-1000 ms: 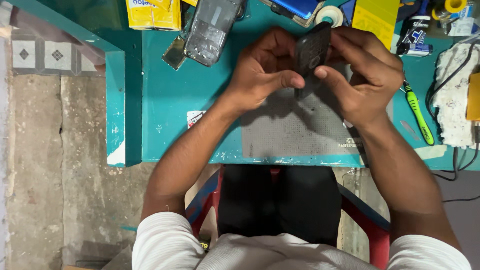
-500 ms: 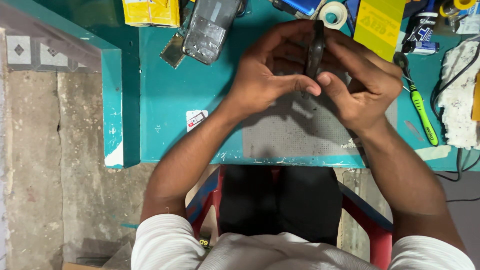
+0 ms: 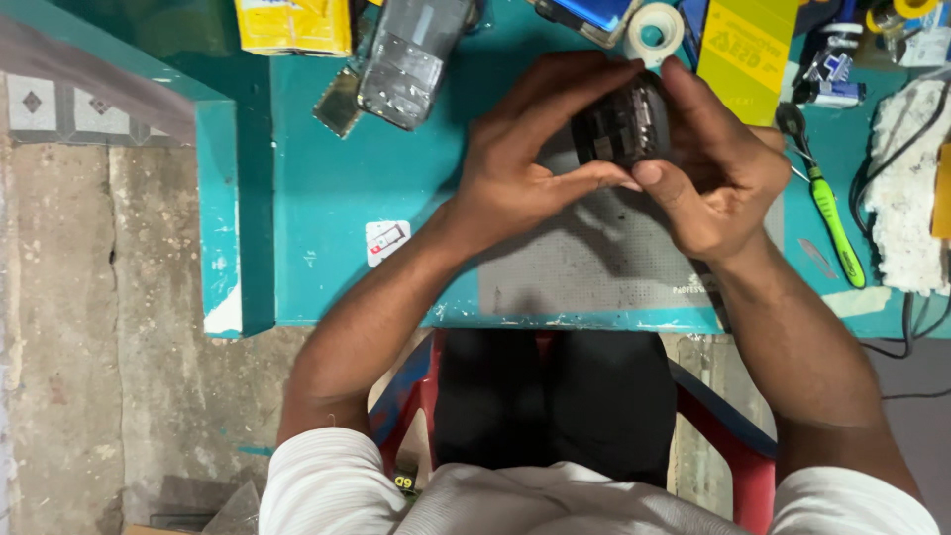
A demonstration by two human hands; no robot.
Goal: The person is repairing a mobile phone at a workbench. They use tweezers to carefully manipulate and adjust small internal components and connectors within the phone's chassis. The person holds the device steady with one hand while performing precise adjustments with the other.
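Seated worker at a teal bench (image 3: 327, 188), seen from above. The left hand (image 3: 525, 168) and the right hand (image 3: 718, 173) are both closed around a small dark opened device (image 3: 624, 124), apparently a stripped phone body, held upright just above the grey perforated work mat (image 3: 584, 263). The left thumb presses along its lower edge while the left fingers arch over the top; the right fingers wrap its far side, so each hand grips narrowly by the rim. The device appears light, thin and rigid, with exposed internal parts facing the camera; it is judged fragile at that open face and likely to flex or crack if squeezed across the middle. The safest hold therefore seems to be the outer frame edges, as shown, with fingertips kept off the exposed components. Nearby lie a transparent-wrapped phone panel (image 3: 411, 54), a yellow box (image 3: 292, 25), a roll of white tape (image 3: 654, 30) and a green-handled screwdriver (image 3: 827, 213), all apart from the hands.
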